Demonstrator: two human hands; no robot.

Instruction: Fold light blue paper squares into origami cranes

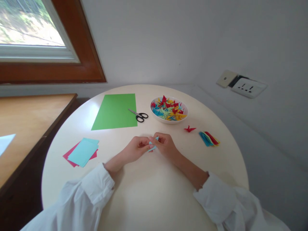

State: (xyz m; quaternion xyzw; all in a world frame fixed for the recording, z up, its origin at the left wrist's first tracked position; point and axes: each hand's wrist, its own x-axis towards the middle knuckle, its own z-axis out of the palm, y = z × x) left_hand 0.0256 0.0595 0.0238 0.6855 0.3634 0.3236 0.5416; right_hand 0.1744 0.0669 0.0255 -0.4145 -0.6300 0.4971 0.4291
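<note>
Between both hands, over the middle of the table, is a small light-blue piece of folded paper [152, 147]. My left hand [137, 148] pinches it from the left, thumb on top. From the right, my right hand [164, 144] grips it too, fingers curled and touching the left fingertips. Much of the paper is hidden behind the fingers, so its exact folded shape cannot be made out. Nearest to the right hand lies a red paper crane [189, 129]. Beyond it stands a white bowl [166, 121] filled with small paper cranes in red, yellow, blue and pale green.
Black-handled scissors [139, 116] rest partly on a green paper sheet [115, 110]. At the left lie light-blue and red paper squares [83, 152]. Several colored folded strips [209, 139] sit at the right. The round white table [149, 199] meets the wall at the back.
</note>
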